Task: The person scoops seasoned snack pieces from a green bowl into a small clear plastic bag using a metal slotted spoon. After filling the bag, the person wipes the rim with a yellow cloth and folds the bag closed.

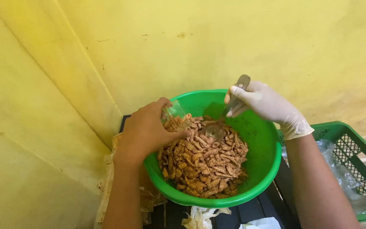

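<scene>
Snack sticks lie in the bowl; spoon in the sticks; crate right of bowl, wall behind.

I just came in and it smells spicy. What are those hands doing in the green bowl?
A person is working over a green bowl full of brown, seasoned snack strips. The left hand, bare, holds a small clear plastic bag tipped at the edge of the pile. The right hand, in a white glove, holds a metal spoon with its scoop end down in the strips. A green plastic crate with clear plastic in it sits to the right.
</scene>
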